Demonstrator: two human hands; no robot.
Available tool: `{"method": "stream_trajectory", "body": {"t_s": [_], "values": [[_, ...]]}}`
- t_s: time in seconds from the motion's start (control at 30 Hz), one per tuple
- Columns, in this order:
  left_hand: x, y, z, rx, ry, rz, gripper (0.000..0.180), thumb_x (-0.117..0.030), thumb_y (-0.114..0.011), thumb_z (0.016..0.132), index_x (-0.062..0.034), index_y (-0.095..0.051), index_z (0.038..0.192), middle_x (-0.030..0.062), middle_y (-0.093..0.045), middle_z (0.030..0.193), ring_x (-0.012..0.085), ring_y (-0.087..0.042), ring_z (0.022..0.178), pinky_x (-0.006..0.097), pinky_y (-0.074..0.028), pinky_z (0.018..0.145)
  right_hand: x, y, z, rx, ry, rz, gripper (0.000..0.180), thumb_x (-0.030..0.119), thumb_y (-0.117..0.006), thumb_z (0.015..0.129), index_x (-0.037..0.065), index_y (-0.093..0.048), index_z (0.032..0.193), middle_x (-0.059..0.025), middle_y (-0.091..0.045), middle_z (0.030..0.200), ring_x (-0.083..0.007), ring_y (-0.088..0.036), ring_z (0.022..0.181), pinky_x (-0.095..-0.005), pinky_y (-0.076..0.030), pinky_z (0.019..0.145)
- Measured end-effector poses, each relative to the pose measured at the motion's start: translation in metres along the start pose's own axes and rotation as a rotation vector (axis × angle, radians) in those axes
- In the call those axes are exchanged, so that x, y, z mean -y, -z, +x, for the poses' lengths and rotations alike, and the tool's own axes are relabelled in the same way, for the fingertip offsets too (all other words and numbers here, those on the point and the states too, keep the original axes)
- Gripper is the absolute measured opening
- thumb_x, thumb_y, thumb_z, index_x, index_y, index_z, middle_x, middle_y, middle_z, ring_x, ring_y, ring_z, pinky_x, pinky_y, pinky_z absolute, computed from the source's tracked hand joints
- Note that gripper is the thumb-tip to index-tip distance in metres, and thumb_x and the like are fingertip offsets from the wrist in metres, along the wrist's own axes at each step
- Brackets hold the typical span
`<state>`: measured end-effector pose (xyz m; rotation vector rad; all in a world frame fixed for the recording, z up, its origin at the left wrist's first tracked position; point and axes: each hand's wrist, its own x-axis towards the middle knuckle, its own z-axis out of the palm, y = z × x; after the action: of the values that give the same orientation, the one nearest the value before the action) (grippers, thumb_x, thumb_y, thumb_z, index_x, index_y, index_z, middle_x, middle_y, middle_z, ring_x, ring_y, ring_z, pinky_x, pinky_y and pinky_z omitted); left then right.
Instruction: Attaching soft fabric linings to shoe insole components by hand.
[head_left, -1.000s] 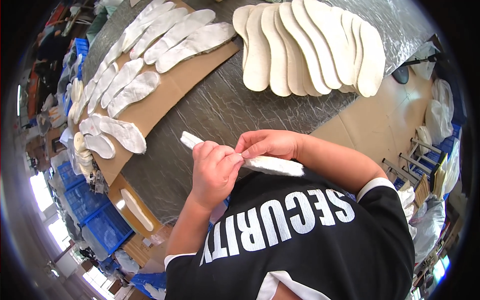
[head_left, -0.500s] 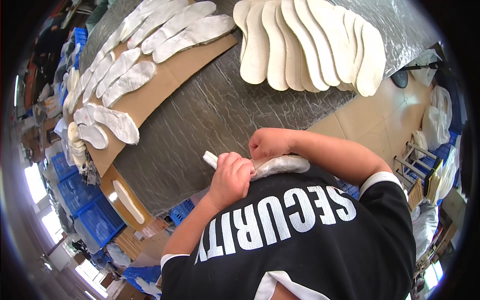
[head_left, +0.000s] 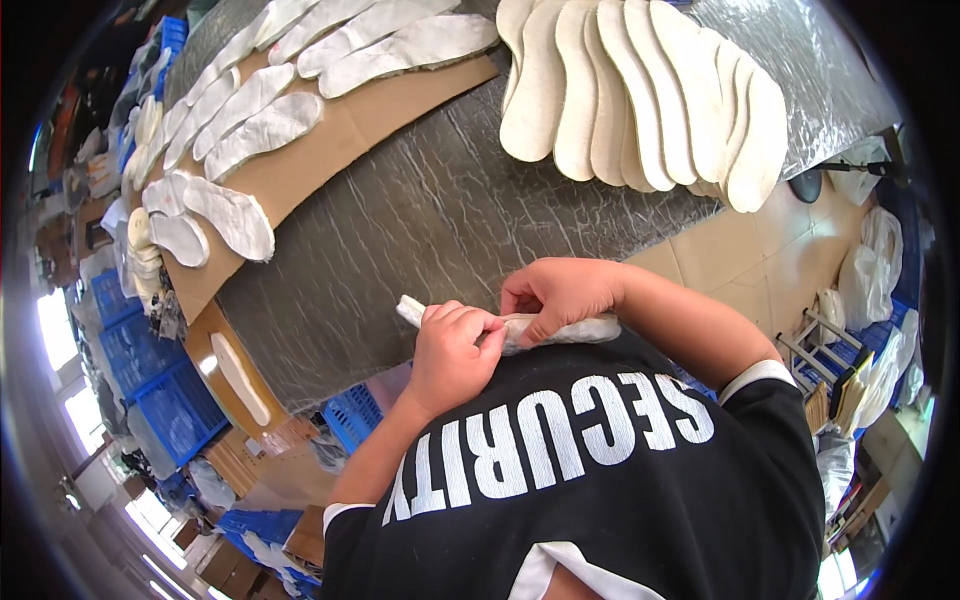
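Close to my body, at the table's near edge, a whitish insole (head_left: 575, 333) with a fluffy cover lies across both hands. My left hand (head_left: 457, 350) is closed around its left part, and a narrow pale end sticks out past the knuckles. On the right part, my right hand (head_left: 562, 296) grips with the thumb on the near side and the fingers bent over the far side. The fingertips of both hands are partly hidden. Farther off, several cream insoles (head_left: 620, 95) lie in an overlapping row on the dark table (head_left: 400, 220).
At the left, several white fluffy insoles (head_left: 262, 133) rest on a brown cardboard sheet (head_left: 370, 120). A single pale insole-shaped piece (head_left: 240, 378) lies on a tan board by the table's left corner. Blue crates (head_left: 178, 410) stand on the floor beyond, and a metal rack (head_left: 825, 345) is at the right.
My right hand has turned from a fist-like curl to a grip with the thumb over the insole. The left hand keeps its hold, and the view has shifted slightly.
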<state>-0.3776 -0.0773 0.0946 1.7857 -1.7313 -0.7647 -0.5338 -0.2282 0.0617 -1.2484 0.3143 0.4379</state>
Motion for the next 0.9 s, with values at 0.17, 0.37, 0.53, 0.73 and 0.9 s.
{"method": "stream_trajectory", "body": {"t_s": [0.17, 0.37, 0.53, 0.73, 0.9], "values": [[-0.003, -0.003, -0.004, -0.052, 0.031, -0.005, 0.014, -0.005, -0.077, 0.069, -0.0056, -0.065, 0.076, 0.0049, -0.064, 0.071, 0.0235, -0.06, 0.069, 0.035, -0.045, 0.068, 0.005, -0.003, -0.01, -0.051, 0.035, -0.108, 0.033, 0.003, -0.069, 0.073, -0.001, -0.062, 0.106, -0.0086, -0.069, 0.092, -0.015, -0.063, 0.082, -0.0299, -0.05, 0.074], [0.0, 0.007, -0.005, -0.051, -0.032, -0.042, 0.017, -0.007, -0.08, 0.068, -0.0065, -0.066, 0.078, 0.005, -0.063, 0.083, 0.0231, -0.06, 0.08, 0.034, -0.045, 0.073, 0.007, -0.007, -0.022, -0.122, 0.036, -0.128, 0.034, 0.002, -0.061, 0.071, 0.0, -0.063, 0.105, -0.0124, -0.07, 0.09, -0.018, -0.065, 0.082, -0.0308, -0.05, 0.074], [-0.001, 0.011, -0.001, 0.0, -0.067, 0.025, 0.013, -0.011, -0.076, 0.072, -0.008, -0.067, 0.081, 0.0023, -0.062, 0.09, 0.0228, -0.058, 0.09, 0.042, -0.039, 0.09, 0.006, -0.009, -0.024, -0.136, 0.051, -0.119, 0.034, 0.0, -0.06, 0.071, 0.0, -0.063, 0.105, -0.0122, -0.07, 0.091, -0.018, -0.065, 0.083, -0.0312, -0.05, 0.075], [-0.001, 0.008, -0.001, 0.022, -0.065, 0.032, 0.011, -0.01, -0.072, 0.076, -0.008, -0.062, 0.076, 0.0032, -0.065, 0.09, 0.0208, -0.063, 0.088, 0.049, -0.038, 0.097, -0.002, -0.011, -0.023, -0.147, 0.09, -0.119, 0.034, -0.001, -0.059, 0.071, -0.001, -0.063, 0.105, -0.0135, -0.07, 0.09, -0.0198, -0.065, 0.082, -0.0324, -0.051, 0.073], [0.002, 0.006, -0.002, 0.057, -0.102, 0.014, 0.014, -0.006, -0.074, 0.074, -0.0082, -0.061, 0.078, 0.0023, -0.067, 0.083, 0.0201, -0.064, 0.078, 0.048, -0.04, 0.097, 0.0, -0.013, -0.026, -0.149, 0.133, -0.118, 0.033, 0.0, -0.059, 0.071, -0.001, -0.063, 0.104, -0.0149, -0.069, 0.086, -0.0218, -0.066, 0.079, -0.0335, -0.05, 0.07]]}}
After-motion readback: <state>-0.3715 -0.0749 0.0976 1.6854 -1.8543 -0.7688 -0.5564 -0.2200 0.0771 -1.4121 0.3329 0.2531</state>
